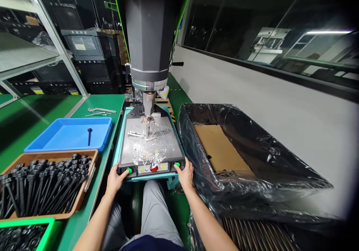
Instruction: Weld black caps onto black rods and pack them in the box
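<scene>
Thumbs [124, 173] rest on the green buttons [177, 164], left hand [114, 180] and right hand [185, 174] half-curled round the control panel's [171, 167] corners; how tight each grip is, nobody can tell! Straight ahead, midway between them, sits the fixture [148, 129], low bars crosswise on the metal plate [171, 148], horn [148, 105] above. Green counter [106, 103] left, plastic-lined box [280, 153] right.

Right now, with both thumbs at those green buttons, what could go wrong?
The left hand and right hand are at the green buttons, so an accidental press might start the machine. Its metal tip is close to the small fixture; anything misaligned there could be damaged. The brown tray is heaped with black parts, so a bump might spill some.
</scene>
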Tool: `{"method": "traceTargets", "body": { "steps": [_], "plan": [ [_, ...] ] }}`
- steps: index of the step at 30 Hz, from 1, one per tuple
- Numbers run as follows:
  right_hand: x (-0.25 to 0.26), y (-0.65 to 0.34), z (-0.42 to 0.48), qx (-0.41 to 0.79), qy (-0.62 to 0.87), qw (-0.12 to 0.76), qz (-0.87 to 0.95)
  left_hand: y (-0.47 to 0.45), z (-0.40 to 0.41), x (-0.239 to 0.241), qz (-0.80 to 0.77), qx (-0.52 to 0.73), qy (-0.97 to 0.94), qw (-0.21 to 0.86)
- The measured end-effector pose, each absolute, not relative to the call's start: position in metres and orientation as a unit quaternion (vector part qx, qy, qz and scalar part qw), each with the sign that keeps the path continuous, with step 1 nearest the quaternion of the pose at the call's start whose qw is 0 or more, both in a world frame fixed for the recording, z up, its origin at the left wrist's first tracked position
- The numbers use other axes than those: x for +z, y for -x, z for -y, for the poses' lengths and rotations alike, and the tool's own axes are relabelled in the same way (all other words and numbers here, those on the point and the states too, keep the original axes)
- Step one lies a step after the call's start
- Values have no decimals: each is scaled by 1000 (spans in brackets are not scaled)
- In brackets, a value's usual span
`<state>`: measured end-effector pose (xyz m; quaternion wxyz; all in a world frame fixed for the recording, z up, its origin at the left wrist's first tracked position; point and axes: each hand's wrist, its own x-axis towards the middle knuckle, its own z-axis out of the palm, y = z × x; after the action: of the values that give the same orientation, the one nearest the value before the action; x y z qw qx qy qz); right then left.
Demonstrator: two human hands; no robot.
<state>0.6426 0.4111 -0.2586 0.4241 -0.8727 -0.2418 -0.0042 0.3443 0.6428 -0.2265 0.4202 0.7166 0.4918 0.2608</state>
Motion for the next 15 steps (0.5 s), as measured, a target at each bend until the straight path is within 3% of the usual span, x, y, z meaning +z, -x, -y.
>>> {"method": "traceTargets", "body": {
  "steps": [15],
  "plan": [
    [-260,-648,-407,25,860,453,236,-346,-642,-220,-514,255,-680,456]
  ]
}}
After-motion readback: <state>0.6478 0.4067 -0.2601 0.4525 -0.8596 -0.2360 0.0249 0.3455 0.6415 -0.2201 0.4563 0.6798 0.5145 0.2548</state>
